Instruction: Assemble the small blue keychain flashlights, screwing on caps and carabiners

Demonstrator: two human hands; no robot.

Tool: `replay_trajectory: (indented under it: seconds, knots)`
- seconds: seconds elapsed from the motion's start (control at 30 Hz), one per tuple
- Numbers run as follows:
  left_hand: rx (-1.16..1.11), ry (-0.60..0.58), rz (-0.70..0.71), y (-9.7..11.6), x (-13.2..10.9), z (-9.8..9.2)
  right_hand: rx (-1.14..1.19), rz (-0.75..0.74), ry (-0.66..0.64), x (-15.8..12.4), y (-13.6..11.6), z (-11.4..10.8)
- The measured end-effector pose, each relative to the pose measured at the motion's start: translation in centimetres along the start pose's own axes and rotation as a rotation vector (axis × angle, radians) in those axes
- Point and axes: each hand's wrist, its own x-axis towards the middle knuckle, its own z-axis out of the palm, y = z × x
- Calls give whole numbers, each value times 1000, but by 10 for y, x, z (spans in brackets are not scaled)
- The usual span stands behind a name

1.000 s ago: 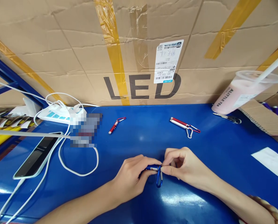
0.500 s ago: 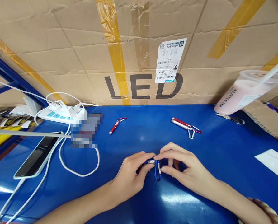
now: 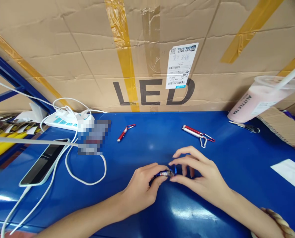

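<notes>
A small blue keychain flashlight [image 3: 164,174] is pinched between both hands low over the blue table [image 3: 147,138]. My left hand [image 3: 142,190] grips its barrel with thumb and fingers. My right hand [image 3: 199,175] pinches the flashlight's right end, where its blue carabiner clip [image 3: 174,170] is mostly hidden behind the fingers. A single red keychain flashlight [image 3: 125,132] lies further back at the left. A red and a silver flashlight [image 3: 197,133] lie together further back at the right.
A large cardboard box marked LED [image 3: 152,56] walls off the back. A white power strip [image 3: 66,120], a charging cable [image 3: 88,175] and a phone [image 3: 44,162] lie at the left. A pink drink cup [image 3: 260,97], cardboard [image 3: 281,127] and a white paper [image 3: 289,173] are at the right.
The blue carabiner hung down below the flashlight before. Now it is turned up and tucked behind my right fingers, which have closed over the flashlight's end. Both hands have shifted slightly away from me.
</notes>
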Motion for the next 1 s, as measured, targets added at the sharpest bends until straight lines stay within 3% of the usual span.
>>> replay_trajectory:
  seconds: [0.23, 0.53, 0.77, 1.0]
  knots:
    - [-9, -9, -39, 0, -1, -1, 5, 224, 79, 3, 1, 3]
    - [-36, 2, -32, 2, 1, -3, 50, -76, -8, 0, 0, -1]
    - [-63, -16, -24, 2, 0, -4, 146, -27, -10, 1, 2, -1]
    - [-21, -24, 27, 0, 1, -4, 93, -31, -27, 1, 3, -2]
